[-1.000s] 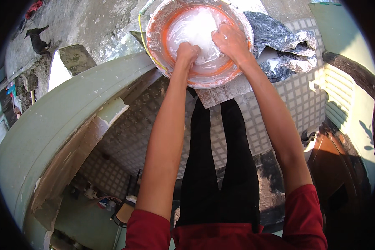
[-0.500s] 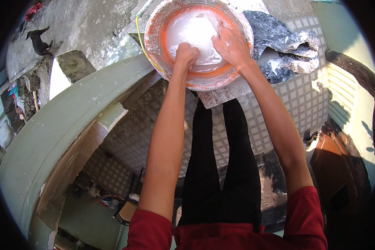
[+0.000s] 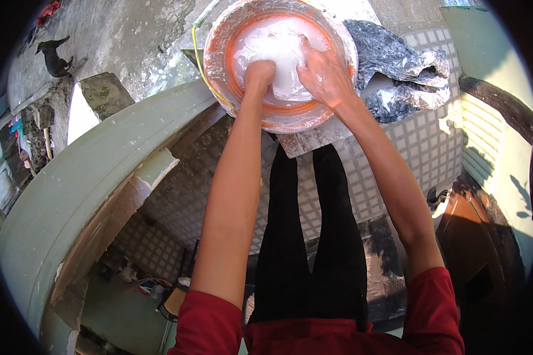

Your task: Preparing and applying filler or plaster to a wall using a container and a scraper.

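Bucket sits at 12 o'clock in the head view, its far rim chopped off by the top edge, so you don't get the whole thing. Inside it's orange smeared with white, milky white liquid in the bottom, and both hands are down in there. Left hand is around 8 o'clock of the bucket, fingers hidden from where I'm standing, so I can't tell if it's balled up or gripping something. Right hand is near 4 o'clock, one finger poking toward 12, the rest too bunched to say if they're pinching anything. Glare makes the middle hard to read too. Crumpled grey sheet lies just beside the bucket at 1 o'clock, partly covered by it. Compared with a second ago, the right hand's slipped a bit toward 6, the left a touch toward 9, and the bright white patch looks less blown out.
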Action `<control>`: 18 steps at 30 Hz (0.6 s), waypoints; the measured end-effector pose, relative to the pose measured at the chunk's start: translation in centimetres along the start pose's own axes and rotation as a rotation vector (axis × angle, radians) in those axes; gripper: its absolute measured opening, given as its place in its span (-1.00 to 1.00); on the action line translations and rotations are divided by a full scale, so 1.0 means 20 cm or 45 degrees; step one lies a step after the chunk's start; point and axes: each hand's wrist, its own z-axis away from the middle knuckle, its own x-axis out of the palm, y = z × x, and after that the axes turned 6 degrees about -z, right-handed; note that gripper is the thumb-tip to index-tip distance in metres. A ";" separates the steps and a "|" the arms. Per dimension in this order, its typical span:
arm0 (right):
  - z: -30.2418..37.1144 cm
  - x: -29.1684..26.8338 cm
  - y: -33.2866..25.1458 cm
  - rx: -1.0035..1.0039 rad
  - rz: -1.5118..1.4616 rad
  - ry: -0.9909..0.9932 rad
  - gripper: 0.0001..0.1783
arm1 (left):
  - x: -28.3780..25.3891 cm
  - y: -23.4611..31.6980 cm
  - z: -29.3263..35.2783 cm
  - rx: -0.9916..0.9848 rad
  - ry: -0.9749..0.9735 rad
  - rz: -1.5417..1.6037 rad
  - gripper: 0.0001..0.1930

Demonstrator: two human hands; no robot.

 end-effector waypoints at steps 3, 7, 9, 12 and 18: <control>0.03 -0.03 -0.02 -0.050 0.053 0.125 -0.51 | 0.02 0.01 0.00 0.196 0.126 0.033 -0.60; 0.05 -0.11 -0.01 -0.025 0.020 0.229 -0.31 | 0.00 0.01 0.06 0.543 0.074 0.248 -0.67; 0.04 -0.13 -0.05 -0.043 0.009 0.302 -0.32 | 0.02 -0.03 0.10 0.621 0.060 0.364 -0.74; 0.06 -0.16 -0.12 -0.040 -0.025 0.334 -0.35 | 0.05 -0.05 0.15 0.662 0.012 0.600 -0.79; 0.08 -0.05 0.01 -0.222 -0.036 0.486 -0.43 | 0.01 0.04 0.25 0.468 0.056 0.376 -0.73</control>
